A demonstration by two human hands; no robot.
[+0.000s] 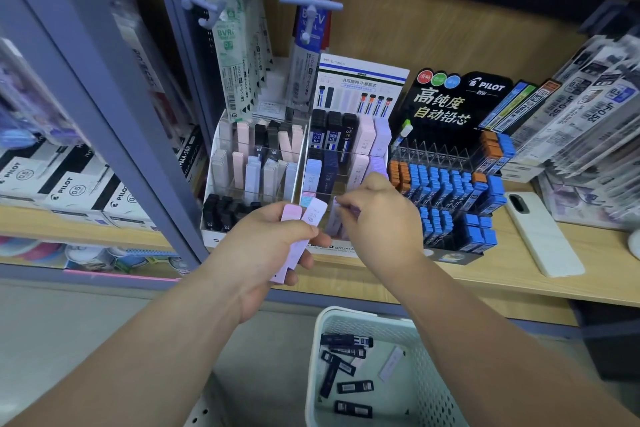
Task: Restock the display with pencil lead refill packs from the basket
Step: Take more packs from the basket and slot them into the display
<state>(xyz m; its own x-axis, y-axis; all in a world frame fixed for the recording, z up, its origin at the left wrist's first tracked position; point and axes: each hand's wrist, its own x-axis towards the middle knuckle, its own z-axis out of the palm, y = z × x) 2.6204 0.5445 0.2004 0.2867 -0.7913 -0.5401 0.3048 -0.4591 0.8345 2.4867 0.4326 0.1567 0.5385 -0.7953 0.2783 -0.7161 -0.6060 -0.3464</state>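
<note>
packs (309, 218) marked 0.5 held in left hand (263, 255)

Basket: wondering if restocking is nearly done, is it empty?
Not empty. The basket holds several black packs and one pale pack on its floor.

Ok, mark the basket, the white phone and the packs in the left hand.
basket (429, 381), head view, right mesh wall.
white phone (543, 236), head view, middle of its back.
packs (313, 215), head view, label of the lavender one.
</note>
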